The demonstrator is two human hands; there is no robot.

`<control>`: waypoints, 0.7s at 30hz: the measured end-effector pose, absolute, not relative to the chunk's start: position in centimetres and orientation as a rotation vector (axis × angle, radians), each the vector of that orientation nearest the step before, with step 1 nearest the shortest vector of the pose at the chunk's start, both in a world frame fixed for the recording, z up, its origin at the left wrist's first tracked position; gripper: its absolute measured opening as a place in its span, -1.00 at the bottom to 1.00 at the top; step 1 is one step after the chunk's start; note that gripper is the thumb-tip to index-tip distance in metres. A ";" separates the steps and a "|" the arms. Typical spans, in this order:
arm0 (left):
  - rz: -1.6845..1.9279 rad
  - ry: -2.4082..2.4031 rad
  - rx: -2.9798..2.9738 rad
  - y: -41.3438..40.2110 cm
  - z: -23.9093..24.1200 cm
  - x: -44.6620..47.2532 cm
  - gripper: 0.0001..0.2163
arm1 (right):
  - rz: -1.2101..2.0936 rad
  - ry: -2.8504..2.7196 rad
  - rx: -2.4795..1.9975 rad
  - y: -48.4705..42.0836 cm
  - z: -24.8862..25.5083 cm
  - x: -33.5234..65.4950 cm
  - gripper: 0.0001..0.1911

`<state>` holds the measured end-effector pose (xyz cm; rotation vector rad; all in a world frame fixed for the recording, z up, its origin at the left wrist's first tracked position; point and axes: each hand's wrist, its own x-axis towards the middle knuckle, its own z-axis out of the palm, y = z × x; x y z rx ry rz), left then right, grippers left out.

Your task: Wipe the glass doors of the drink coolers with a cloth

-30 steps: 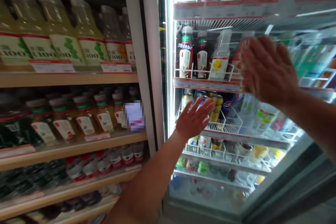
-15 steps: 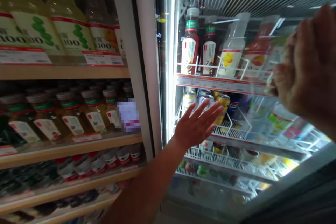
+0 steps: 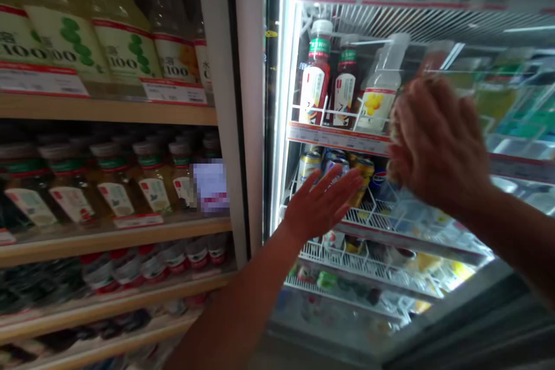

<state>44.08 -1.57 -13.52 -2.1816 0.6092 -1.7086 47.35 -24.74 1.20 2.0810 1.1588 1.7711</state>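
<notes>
My left hand [image 3: 318, 205] lies flat and open against the glass door [image 3: 459, 17] of a lit drinks fridge, fingers stretched toward the cans [image 3: 309, 165] on the wire shelf behind the glass. My right hand [image 3: 442, 144] is higher and to the right, pressed toward the same glass and smeared by motion. A pale crumpled wad [image 3: 395, 130], cloth or paper, shows at the edge of its fingers. Behind the glass stand red-labelled bottles [image 3: 315, 84] and a white bottle [image 3: 379, 95].
The fridge's white frame [image 3: 249, 98] separates it from open wooden shelves [image 3: 108, 110] on the left, packed with large pale juice bottles [image 3: 124, 40] above and smaller amber bottles [image 3: 150, 182] below. Lower wire racks [image 3: 364, 269] hold more drinks.
My right hand has swept from the far right back leftward and down across the glass. My left hand stays flat in about the same place. The view has shifted slightly.
</notes>
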 end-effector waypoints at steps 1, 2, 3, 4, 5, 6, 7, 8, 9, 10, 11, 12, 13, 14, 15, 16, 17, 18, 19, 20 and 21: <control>-1.707 0.604 -2.181 -1.6 -13.6 44.1 -0.41 | 1.719 1.206 2.032 -24.7 0.7 46.9 -0.28; -1.704 0.597 -2.183 -1.6 -13.6 44.1 -0.41 | 1.683 1.214 2.022 -25.0 0.6 46.6 -0.29; -1.700 0.592 -2.188 -1.7 -13.6 44.1 -0.41 | 1.683 1.174 2.061 -25.6 0.9 46.4 -0.32; -1.696 0.591 -2.196 -1.7 -13.6 44.1 -0.41 | 1.717 1.091 2.142 -26.6 1.3 46.3 -0.34; -1.693 0.590 -2.206 -1.8 -13.6 44.0 -0.42 | 1.767 0.978 2.246 -27.8 1.9 46.2 -0.35; -1.691 0.597 -2.214 -1.8 -13.5 44.0 -0.42 | 1.824 0.860 2.342 -29.0 2.4 46.3 -0.34; -1.690 0.607 -2.222 -1.9 -13.5 44.0 -0.43 | 1.876 0.765 2.411 -30.2 2.7 46.5 -0.33; -1.690 0.617 -2.228 -1.8 -13.5 44.0 -0.44 | 1.924 0.718 2.439 -31.2 2.7 46.7 -0.31; -1.692 0.628 -2.235 -1.8 -13.4 44.0 -0.44 | 1.956 0.720 2.435 -31.8 2.4 47.0 -0.29; -1.696 0.639 -2.247 -1.6 -13.3 44.0 -0.43 | 1.963 0.752 2.416 -32.0 1.6 47.3 -0.27; -1.705 0.654 -2.265 -1.4 -13.3 44.1 -0.43 | 1.953 0.799 2.389 -31.8 0.6 47.4 -0.25; -1.713 0.675 -2.294 -1.2 -13.2 44.1 -0.42 | 1.903 0.837 2.392 -31.2 -0.6 47.4 -0.23; -1.720 0.700 -2.333 -1.1 -13.1 44.0 -0.41 | 1.883 0.872 2.379 -30.3 -1.9 47.3 -0.22; -1.726 0.736 -2.370 -1.1 -13.1 44.0 -0.40 | 1.876 0.911 2.358 -29.2 -3.3 47.0 -0.21; -1.760 0.766 -2.409 -1.3 -13.0 43.9 -0.40 | 1.834 0.939 2.388 -27.9 -4.5 46.7 -0.23; -1.827 0.784 -2.453 -1.8 -13.0 43.8 -0.40 | 1.791 0.959 2.426 -26.6 -5.7 46.4 -0.24; -1.924 0.805 -2.494 -2.5 -13.1 43.6 -0.41 | 1.749 0.965 2.469 -25.3 -6.7 46.1 -0.23; -2.031 0.846 -2.530 -3.5 -13.2 43.5 -0.41 | 1.705 0.973 2.494 -24.3 -7.6 46.0 -0.23; -2.123 0.935 -2.545 -4.8 -13.3 43.3 -0.41 | 1.662 0.992 2.499 -23.5 -8.3 46.0 -0.24; -2.177 1.063 -2.548 -6.2 -13.5 43.1 -0.41 | 1.624 1.000 2.499 -22.9 -8.9 46.0 -0.25; -2.184 1.210 -2.533 -7.7 -13.7 42.9 -0.41 | 1.619 0.995 2.498 -22.7 -9.3 46.1 -0.28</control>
